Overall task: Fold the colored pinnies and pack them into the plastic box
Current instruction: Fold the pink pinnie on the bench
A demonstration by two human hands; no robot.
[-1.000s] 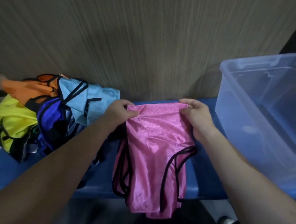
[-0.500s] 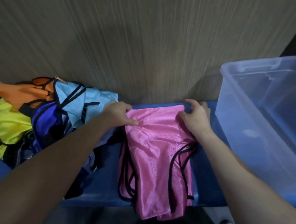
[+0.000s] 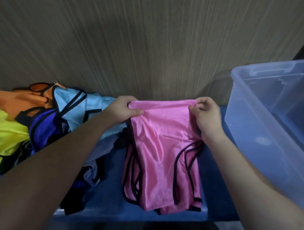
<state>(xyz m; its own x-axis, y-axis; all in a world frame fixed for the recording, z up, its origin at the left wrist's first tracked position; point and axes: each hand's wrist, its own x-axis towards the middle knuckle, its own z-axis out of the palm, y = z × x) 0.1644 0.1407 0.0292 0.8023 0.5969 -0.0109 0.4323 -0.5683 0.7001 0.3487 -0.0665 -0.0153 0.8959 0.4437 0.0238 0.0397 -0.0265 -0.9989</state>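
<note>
Lying lengthwise on the blue bench, the pink pinny is shown with its far edge raised and held at both corners. That far left corner is pinched by the left hand, thumb on top of the cloth and fingers curled beneath it. The far right corner is pinched by the right hand, whose fingertips are bent over the folded edge. The cloth is stretched fairly flat between the two hands. Black trim is seen along the armholes and straps, and the near end of the pinny is draped over the front edge of the bench.

To the left, a loose pile of unfolded pinnies is seen against the wall: an orange one at the back, a yellow one at the far left, a dark blue one in the middle, and a light blue one nearest the left hand. The light blue pinny is partly covered by the left forearm and lies just beside the pink one.

To the right, the clear box is seen on the bench, open at the top, with a moulded handle at its far rim. Its near left wall stands just beside the right wrist. No pinny is visible inside it.
</note>
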